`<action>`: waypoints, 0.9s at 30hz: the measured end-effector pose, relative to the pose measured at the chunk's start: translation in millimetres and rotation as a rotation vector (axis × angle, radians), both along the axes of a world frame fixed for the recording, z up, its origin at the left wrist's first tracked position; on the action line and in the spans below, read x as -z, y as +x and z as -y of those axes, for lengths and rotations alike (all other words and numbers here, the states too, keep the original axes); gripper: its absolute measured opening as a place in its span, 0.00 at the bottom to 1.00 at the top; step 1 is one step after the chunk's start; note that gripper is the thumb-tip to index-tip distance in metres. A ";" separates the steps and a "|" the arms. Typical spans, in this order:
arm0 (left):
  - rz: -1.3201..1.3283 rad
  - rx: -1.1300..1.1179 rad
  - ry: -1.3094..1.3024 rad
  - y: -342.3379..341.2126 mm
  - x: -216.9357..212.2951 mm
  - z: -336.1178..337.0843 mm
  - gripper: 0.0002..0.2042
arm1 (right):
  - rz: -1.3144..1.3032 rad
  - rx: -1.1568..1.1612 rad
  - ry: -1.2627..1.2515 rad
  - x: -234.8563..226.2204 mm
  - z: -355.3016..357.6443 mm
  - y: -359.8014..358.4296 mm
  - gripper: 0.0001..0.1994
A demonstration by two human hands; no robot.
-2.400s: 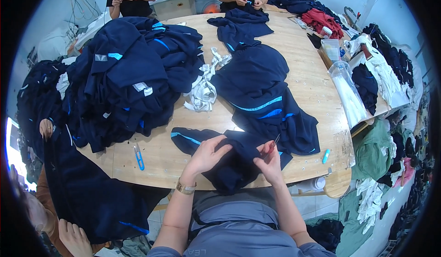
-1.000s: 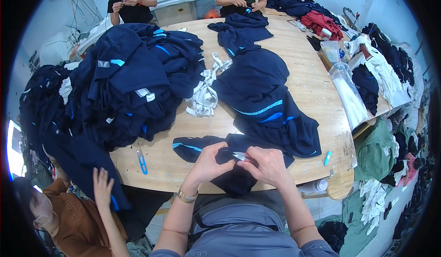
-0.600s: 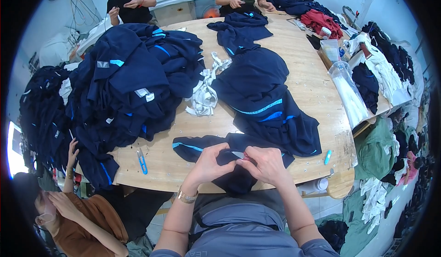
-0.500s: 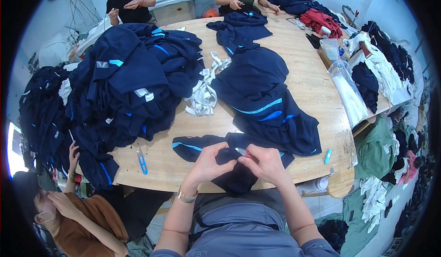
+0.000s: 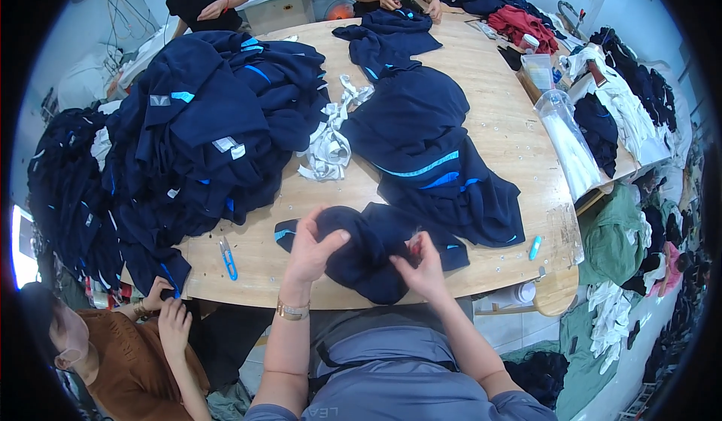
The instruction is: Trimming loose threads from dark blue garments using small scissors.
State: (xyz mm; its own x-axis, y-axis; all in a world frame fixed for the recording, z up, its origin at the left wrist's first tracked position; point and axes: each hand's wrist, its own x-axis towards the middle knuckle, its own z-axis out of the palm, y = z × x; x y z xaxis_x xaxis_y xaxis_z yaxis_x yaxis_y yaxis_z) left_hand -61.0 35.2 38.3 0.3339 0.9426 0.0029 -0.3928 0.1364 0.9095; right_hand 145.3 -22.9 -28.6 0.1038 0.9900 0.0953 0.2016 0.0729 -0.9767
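Note:
Just in front of me a dark navy garment (image 5: 368, 252) with light blue trim lies bunched at the table's near edge, partly lifted. My left hand (image 5: 307, 244) grips its left side, thumb over the cloth and some fingers hidden by it. At the garment's right side is my right hand (image 5: 423, 267), its fingers closed around a small red and pale tool (image 5: 414, 246), mostly covered and too small to make out. Beyond lies another navy garment (image 5: 421, 120) with light blue bands, stretching toward the far side.
A tall heap of navy garments (image 5: 210, 112) fills the left. White cloth strips (image 5: 327, 146) lie mid-table. Blue-handled thread snips (image 5: 228, 261) rest left, a small turquoise tool (image 5: 535, 248) right. One co-worker (image 5: 135, 353) sits at the left; two others stand across the table.
My hands have moved apart, the left one up and leftward, and the garment between them is spread wider. The seated co-worker's hands have lowered to a navy garment.

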 end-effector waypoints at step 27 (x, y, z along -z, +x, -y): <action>-0.532 0.137 0.060 20.9 12.2 8.0 0.10 | -0.084 0.099 0.315 -49.3 -17.2 5.0 0.18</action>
State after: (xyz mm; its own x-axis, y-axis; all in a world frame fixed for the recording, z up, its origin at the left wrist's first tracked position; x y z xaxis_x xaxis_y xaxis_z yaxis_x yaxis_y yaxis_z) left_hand -40.1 27.2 26.1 0.4231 0.8940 -0.1477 0.1408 0.0961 0.9854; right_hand 150.3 -5.7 20.7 0.2188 0.8978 0.3822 0.1430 0.3580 -0.9227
